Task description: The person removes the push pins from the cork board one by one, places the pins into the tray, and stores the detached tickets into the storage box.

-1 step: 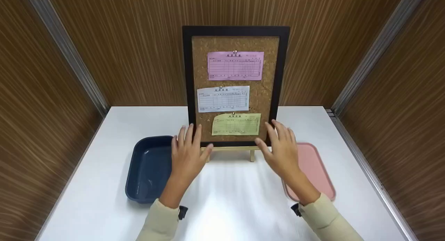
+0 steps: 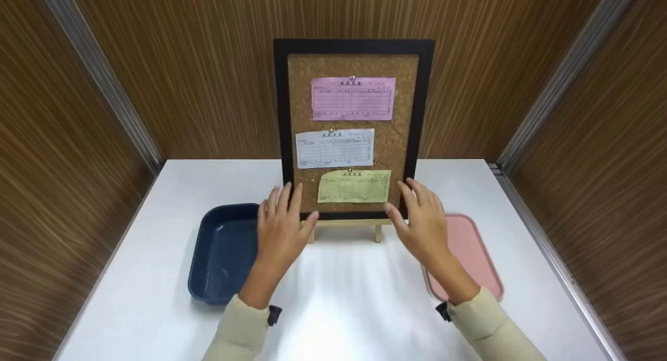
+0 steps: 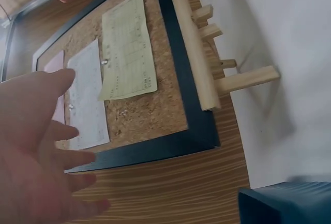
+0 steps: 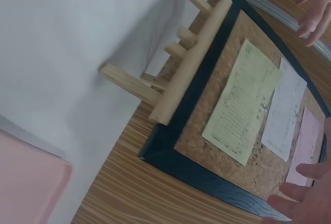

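Both hands are up at the cork board (image 2: 353,129) now, one to each lower corner. The board stands upright at the middle back of the white bench (image 2: 338,298), propped on a small wooden easel (image 2: 346,226) whose ledge carries the black frame's bottom edge, which is why the face tilts back and the papers can be read from the front.

The left hand (image 2: 281,228) is at the board's lower left corner, fingers straight and spread, gripping nothing; whether the fingertips actually meet the frame, I can't tell from here. The right hand (image 2: 423,223) mirrors it at the lower right corner, fingers relaxed and extended against or just beside the frame edge, thumb pointing in toward the board. Nothing is held in either one.

On the board, three forms hang one above another, each held by a single pin at its top edge: a pink sheet (image 2: 353,98) highest, a white sheet (image 2: 334,148) below it and shifted left, a green sheet (image 2: 354,186) lowest, between the two hands. The left wrist view shows the green sheet (image 3: 128,48) with its free edges lifting a little off the cork.

Left of the board sits a dark blue tray (image 2: 221,254), partly under the left hand; right of it lies a flat pink tray (image 2: 477,257), under the right forearm.
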Tool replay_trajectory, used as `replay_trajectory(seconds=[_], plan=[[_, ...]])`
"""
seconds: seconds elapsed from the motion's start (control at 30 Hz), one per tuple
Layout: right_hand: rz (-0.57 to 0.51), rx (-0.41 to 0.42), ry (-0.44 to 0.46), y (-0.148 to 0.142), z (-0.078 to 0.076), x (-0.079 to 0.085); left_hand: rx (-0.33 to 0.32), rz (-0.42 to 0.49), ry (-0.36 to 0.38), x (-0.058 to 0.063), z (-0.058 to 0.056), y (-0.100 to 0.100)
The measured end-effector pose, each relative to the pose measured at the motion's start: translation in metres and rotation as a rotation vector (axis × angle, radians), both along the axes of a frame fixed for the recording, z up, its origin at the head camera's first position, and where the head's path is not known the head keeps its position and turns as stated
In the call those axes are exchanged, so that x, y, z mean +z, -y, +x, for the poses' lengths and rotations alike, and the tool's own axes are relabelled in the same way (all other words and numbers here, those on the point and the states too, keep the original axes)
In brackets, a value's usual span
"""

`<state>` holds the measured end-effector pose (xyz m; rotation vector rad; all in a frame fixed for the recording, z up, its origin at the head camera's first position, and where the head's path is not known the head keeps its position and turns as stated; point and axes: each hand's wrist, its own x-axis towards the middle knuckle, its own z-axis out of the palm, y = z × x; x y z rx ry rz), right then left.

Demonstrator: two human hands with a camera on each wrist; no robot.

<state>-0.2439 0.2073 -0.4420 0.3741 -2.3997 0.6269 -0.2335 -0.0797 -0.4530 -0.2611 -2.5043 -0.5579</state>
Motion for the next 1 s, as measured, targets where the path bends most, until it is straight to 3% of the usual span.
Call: replay_trajectory(seconds=[0.1,0.23,0.37,0.73,1.0], plan=[[-0.018,0.001,-0.037,0.002,-0.005,0.006,-0.011,0.039,-0.042,0.007,-0.007,-0.001],[-0.064,0.015,-0.114,0.008,-0.02,0.022,-0.047,0.134,-0.129,0.027,-0.025,-0.002],[-0.098,0.03,-0.149,0.014,-0.034,0.039,-0.081,0.209,-0.166,0.045,-0.042,-0.005],[-0.125,0.07,-0.246,0.033,-0.065,0.075,-0.154,0.344,-0.151,0.082,-0.077,-0.012],[-0.101,0.06,-0.278,0.049,-0.091,0.098,-0.174,0.374,-0.163,0.105,-0.098,-0.017]])
